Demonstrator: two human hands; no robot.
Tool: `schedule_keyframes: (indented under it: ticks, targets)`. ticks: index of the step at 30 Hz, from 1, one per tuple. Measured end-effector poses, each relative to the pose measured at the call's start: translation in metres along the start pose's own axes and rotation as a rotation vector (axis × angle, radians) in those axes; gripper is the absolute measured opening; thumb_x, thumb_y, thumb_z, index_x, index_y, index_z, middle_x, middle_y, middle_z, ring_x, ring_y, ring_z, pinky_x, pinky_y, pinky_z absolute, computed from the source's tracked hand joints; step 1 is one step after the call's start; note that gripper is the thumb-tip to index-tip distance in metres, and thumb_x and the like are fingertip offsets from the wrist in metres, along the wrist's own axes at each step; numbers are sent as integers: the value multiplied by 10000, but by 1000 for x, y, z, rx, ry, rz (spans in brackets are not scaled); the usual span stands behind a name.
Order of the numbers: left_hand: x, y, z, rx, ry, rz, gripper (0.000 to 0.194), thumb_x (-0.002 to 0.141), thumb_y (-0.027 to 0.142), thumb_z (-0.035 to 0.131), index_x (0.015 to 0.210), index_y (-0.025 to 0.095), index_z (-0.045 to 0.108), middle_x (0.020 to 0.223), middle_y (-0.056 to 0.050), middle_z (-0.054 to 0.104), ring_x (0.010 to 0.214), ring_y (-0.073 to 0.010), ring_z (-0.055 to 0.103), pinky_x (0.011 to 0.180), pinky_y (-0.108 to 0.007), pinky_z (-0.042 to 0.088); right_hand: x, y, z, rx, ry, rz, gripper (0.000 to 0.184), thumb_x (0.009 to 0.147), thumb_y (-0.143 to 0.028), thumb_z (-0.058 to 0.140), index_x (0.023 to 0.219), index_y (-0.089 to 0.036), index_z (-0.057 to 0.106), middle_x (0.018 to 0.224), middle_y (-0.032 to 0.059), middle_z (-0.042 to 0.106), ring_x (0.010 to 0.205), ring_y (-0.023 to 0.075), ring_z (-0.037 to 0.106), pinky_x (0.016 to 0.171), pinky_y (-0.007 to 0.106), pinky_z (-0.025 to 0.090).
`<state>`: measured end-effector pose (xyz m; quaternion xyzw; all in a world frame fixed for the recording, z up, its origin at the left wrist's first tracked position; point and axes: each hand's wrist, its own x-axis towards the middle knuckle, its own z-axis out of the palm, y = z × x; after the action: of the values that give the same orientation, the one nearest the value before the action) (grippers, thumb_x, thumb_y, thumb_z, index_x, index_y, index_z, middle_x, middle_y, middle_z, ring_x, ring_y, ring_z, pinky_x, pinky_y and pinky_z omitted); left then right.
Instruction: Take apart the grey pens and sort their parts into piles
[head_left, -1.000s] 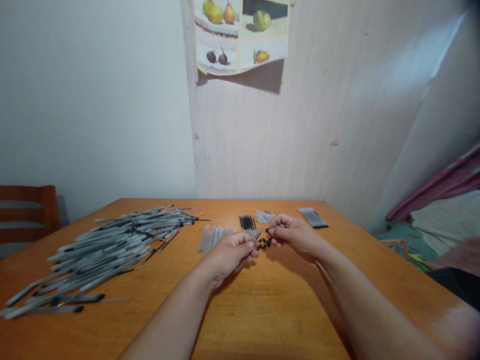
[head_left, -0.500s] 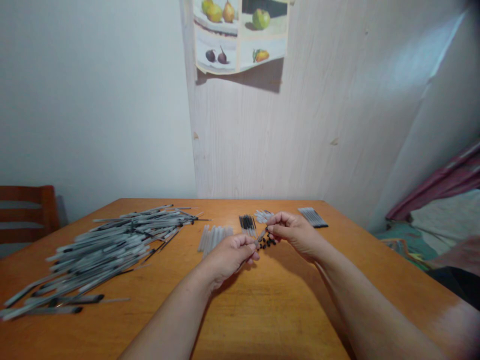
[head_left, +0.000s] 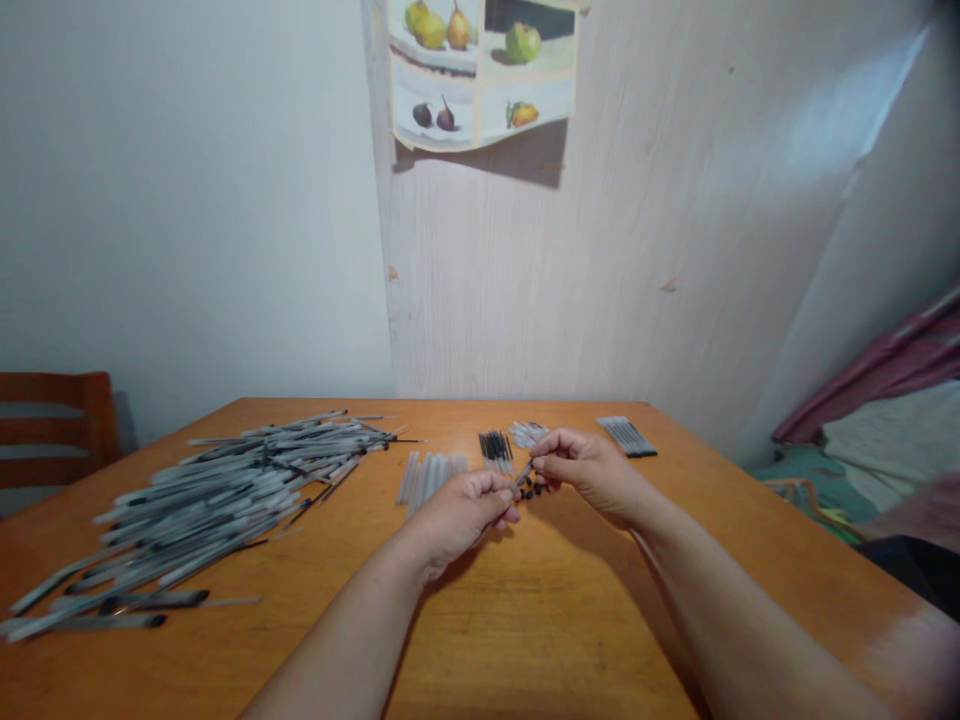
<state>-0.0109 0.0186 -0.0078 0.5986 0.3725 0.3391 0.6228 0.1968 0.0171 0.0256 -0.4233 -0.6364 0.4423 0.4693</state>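
Note:
Between my two hands a thin translucent pen tube (head_left: 523, 474) slants up to the right, with a dark tip at its upper end. My left hand (head_left: 480, 503) pinches its lower end between thumb and fingers. At the upper end, the fingertips of my right hand (head_left: 570, 463) close on the dark tip. Small black plugs (head_left: 532, 489) lie on the table just below and behind the tube. Farther back are a row of thin black sticks with pale ends (head_left: 495, 448) and a little heap of small clear pieces (head_left: 528, 432). Frosted tubes (head_left: 429, 474) lie side by side beyond my left hand.
A large loose pile of grey-white pens with black ends (head_left: 225, 490) covers the left of the wooden table (head_left: 495, 620). A neat row of pens (head_left: 627, 436) lies at the back right. A wooden chair (head_left: 52, 430) stands left, and bedding (head_left: 892, 430) lies to the right.
My right hand has shifted very slightly to the left along the tube. My left hand keeps its pinch, and the things on the table look the same.

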Motion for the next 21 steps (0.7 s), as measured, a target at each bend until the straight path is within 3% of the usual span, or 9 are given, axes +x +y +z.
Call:
schedule_keyframes:
  ticks: [12, 21]
  targets:
    - [-5, 5, 2, 25, 9, -2, 276, 817, 427, 669, 849, 154, 642, 768, -41, 647, 644, -110, 505, 625, -252, 332, -1, -2, -1, -41, -19, 12, 226, 740, -346, 718, 858, -169, 643, 685, -14, 613, 605, 109, 520, 597, 260, 416]
    - [-5, 6, 2, 68, 17, 8, 231, 845, 399, 628, 825, 170, 634, 684, -13, 617, 589, -102, 459, 622, -260, 334, -1, -1, -1, 149, -52, 124, 309, 727, -381, 764, 904, -158, 645, 700, 11, 661, 597, 105, 553, 596, 250, 423]
